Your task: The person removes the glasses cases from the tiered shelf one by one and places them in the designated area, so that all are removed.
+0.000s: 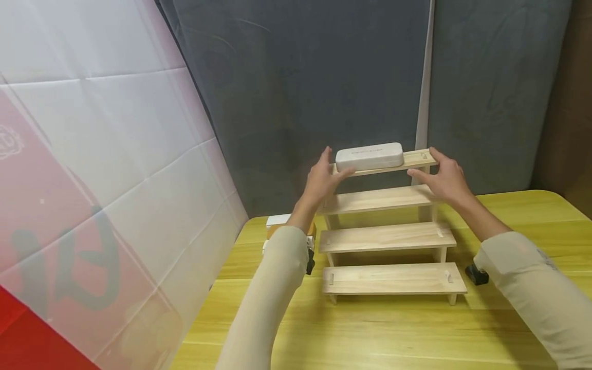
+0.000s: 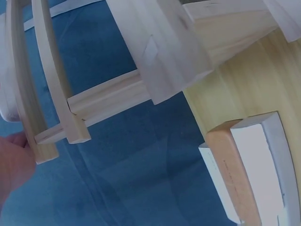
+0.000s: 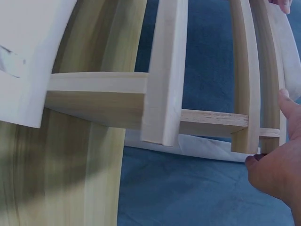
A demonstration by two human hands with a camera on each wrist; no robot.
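Observation:
A pale wooden tiered display stand (image 1: 388,236) with several stepped shelves stands on the table. On its top shelf (image 1: 413,159) lies a white rounded oblong case (image 1: 370,158), left of the middle. My left hand (image 1: 320,180) grips the left end of that shelf, its thumb along the front edge near the case. At the opposite end, my right hand (image 1: 446,179) holds the corner between thumb and fingers. The right wrist view shows this right hand (image 3: 277,169) around the shelf end. Only part of the left hand (image 2: 15,165) shows in the left wrist view.
Several stacked boxes, one of them an orange-brown box (image 2: 233,172), sit left of the stand on the yellow wood-grain table (image 1: 370,334). A dark grey curtain (image 1: 300,103) hangs behind. To the left rises a white and pink sheet (image 1: 115,139).

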